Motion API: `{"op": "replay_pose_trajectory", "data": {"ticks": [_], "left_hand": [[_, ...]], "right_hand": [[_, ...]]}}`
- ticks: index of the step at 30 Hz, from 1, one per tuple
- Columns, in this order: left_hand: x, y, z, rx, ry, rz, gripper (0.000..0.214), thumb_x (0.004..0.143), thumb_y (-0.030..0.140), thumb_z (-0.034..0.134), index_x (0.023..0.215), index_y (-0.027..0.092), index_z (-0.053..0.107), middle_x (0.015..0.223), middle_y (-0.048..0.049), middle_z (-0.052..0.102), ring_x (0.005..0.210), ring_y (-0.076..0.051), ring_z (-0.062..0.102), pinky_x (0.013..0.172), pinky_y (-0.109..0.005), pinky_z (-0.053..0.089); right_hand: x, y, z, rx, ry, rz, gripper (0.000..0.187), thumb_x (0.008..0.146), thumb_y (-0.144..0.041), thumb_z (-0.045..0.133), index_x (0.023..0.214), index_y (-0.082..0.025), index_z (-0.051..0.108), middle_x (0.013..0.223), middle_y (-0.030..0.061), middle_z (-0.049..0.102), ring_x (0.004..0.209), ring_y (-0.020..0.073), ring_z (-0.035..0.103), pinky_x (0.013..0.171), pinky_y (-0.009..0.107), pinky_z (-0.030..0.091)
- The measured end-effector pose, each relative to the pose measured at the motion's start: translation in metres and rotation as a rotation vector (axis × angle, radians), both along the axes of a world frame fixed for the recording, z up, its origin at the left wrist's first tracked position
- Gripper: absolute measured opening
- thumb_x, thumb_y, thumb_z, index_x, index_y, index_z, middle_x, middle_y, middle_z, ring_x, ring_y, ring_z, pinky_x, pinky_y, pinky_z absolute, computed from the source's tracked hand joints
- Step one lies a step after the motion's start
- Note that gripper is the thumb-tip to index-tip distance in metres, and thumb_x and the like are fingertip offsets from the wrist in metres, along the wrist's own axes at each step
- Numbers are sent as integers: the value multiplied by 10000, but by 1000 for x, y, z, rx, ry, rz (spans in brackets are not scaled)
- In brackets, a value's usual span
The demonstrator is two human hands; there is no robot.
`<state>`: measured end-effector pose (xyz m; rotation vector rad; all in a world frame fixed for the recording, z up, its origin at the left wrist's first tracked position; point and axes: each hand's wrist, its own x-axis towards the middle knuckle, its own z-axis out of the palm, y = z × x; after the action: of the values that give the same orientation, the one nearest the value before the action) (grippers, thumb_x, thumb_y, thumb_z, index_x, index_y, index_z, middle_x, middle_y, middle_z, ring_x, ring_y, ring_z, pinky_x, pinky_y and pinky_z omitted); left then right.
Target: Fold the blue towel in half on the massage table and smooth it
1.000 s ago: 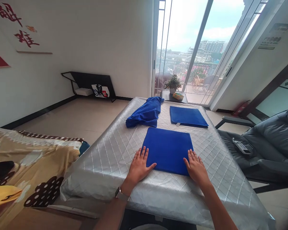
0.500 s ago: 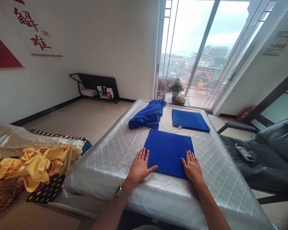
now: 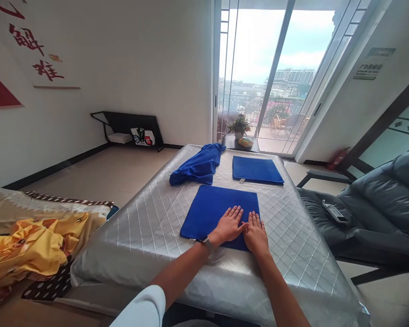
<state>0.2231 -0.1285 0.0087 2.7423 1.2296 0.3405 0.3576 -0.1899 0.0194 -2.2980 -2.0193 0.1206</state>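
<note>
Beyond and left of the hands, a crumpled royal-blue fabric cloth (image 3: pixel 197 165) is noted. The flat, folded royal-blue fabric panel (image 3: pixel 211 206) is positioned beneath the hands, extended leftward; no clear long axis is presented, and its white-tagged corner is pointed near-left. The left hand (image 3: pixel 229 225), placed at the left edge half a second ago, has been brought beside the right hand (image 3: pixel 255 234); work is judged concentrated rightward. Both hands are laid flat, fingers extended, nothing grasped.
</note>
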Motion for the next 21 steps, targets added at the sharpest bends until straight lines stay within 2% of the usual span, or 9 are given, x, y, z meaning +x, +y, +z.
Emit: {"op": "replay_pose_trajectory", "data": {"ticks": [3,8,11,13,17,21], "left_hand": [[-36,0,-3,-16,17,82,760,1020,647,158,1605,168,239,1657,-87,263,1543,-232,178,1259,-440,150],[-114,-6,-4,-52,75,331,809,997,696,175,1605,165,237,1667,-95,217,1547,-260,155,1259,-465,136],[-145,-15,-5,-57,93,396,799,999,695,182,1606,179,232,1671,-88,195,1546,-265,153,1256,-471,143],[-153,-19,-4,-64,100,393,793,996,700,202,1605,194,235,1672,-81,189,1547,-266,147,1255,-476,144],[-151,-23,-1,-47,81,396,812,982,722,244,1610,208,216,1671,-84,194,1548,-276,138,1253,-488,140],[-153,-22,-3,-32,59,369,824,971,738,248,1616,228,190,1668,-82,218,1544,-286,160,1248,-500,150]], "right_hand": [[-1,0,2,12,34,-8,668,1030,-403,200,1589,-38,237,1666,153,204,1547,234,144,1242,419,112],[-1,1,1,7,64,-17,681,1031,-421,180,1586,-31,239,1670,141,195,1546,237,147,1247,416,91],[0,0,-1,16,46,-11,681,1032,-427,177,1587,-38,242,1670,135,197,1545,235,154,1248,412,84],[-1,-1,-1,38,17,-4,676,1033,-423,178,1587,-40,244,1667,138,207,1543,239,161,1247,412,85],[-3,-8,1,63,-45,8,668,1034,-401,184,1582,-25,249,1660,151,226,1545,252,149,1248,424,70],[-3,-23,-2,-1,-40,4,691,1029,-436,196,1587,-30,232,1666,143,195,1548,252,141,1250,429,96]]}}
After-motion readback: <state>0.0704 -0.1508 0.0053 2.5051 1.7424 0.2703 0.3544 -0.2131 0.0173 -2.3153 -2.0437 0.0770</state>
